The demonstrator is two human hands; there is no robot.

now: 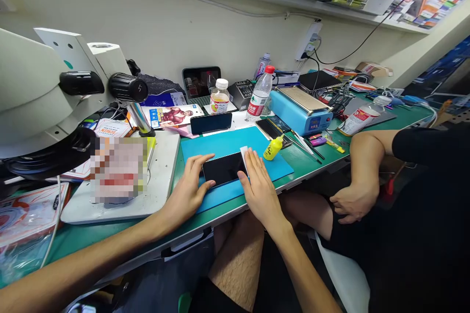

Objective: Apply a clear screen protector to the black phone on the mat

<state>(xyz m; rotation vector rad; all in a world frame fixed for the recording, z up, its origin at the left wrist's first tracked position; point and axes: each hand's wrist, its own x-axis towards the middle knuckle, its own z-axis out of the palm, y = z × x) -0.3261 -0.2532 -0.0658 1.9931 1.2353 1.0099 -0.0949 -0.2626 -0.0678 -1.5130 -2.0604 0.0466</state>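
Observation:
A smartphone lies screen up, its dark glass facing me, on a blue work mat. My left hand grips its left end, thumb at the near edge and fingers at the far edge. At the other end, my right hand presses a folded white wipe against the phone, fingers together and thumb by the near right corner. Most of the wipe is hidden beneath those fingers. Just right of this hand stands a small yellow bottle with a pointed tip.
A microscope stands at left on a white base. Behind the mat are another phone, a red-capped bottle and a blue heating plate machine. Tweezers lie at right. A person's hand rests beside the bench.

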